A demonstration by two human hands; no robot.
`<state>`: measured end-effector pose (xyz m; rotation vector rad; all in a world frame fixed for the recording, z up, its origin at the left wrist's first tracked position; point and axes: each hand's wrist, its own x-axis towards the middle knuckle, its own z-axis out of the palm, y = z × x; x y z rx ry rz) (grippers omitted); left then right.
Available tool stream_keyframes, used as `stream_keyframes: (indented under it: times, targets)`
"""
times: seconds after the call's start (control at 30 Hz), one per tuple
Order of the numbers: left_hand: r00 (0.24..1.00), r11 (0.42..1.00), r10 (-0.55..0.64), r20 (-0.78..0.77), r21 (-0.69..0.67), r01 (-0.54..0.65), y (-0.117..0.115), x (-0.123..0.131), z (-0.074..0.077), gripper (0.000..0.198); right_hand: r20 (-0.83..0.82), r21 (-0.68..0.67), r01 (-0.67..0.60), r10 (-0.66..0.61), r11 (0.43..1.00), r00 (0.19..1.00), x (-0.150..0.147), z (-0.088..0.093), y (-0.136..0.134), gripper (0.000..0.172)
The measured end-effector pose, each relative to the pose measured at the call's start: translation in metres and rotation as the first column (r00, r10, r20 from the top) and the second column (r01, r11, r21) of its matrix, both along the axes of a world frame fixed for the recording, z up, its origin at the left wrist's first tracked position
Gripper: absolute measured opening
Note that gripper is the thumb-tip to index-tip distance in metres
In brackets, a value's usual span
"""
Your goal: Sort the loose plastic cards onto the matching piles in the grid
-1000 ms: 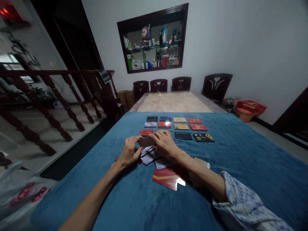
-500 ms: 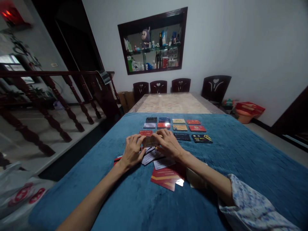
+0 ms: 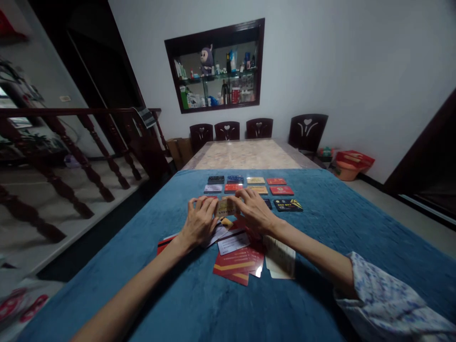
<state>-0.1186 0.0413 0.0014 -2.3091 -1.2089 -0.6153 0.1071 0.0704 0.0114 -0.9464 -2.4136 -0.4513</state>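
Between both hands a tan card (image 3: 227, 207), perhaps a small stack, is held up on its edge. My left hand (image 3: 200, 219) is closed on its left end, and my right hand (image 3: 255, 210) grips the right end. Beneath them lies a loose spread of cards: a white card (image 3: 233, 242), red cards with a yellow stripe (image 3: 235, 268), and cream cards (image 3: 281, 261) under my right forearm. Part of a red and black card (image 3: 165, 243) shows beside my left wrist. Beyond the hands, small card stacks stand in rows, among them a black VIP stack (image 3: 288, 205) and a red stack (image 3: 281, 190).
A blue cloth (image 3: 338, 237) covers the near part of the table; its far part is a bare stone-look top (image 3: 242, 154). Dark chairs (image 3: 308, 130) stand round the far end. A wooden railing (image 3: 71, 166) runs along the left, with a plastic bag (image 3: 26, 299) low down.
The view has swung slightly right, so the scene sits further left. The held card now shows more of its patterned face, and a yellow-and-black card shows below it.
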Motion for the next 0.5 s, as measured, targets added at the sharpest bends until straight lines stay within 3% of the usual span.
stream_keyframes:
  times: [0.27, 0.5]
  targets:
    - [0.999, 1.000, -0.005, -0.047, -0.027, 0.004, 0.019, 0.026, 0.014, 0.047, 0.063, 0.014, 0.062, -0.063, 0.998, 0.996, 0.028, 0.007, 0.010, 0.035]
    - [0.998, 0.998, -0.035, -0.046, -0.050, 0.033, 0.040, 0.051, 0.021, 0.040, 0.093, 0.005, 0.106, -0.106, 0.994, 0.990, 0.052, 0.011, 0.025, 0.041]
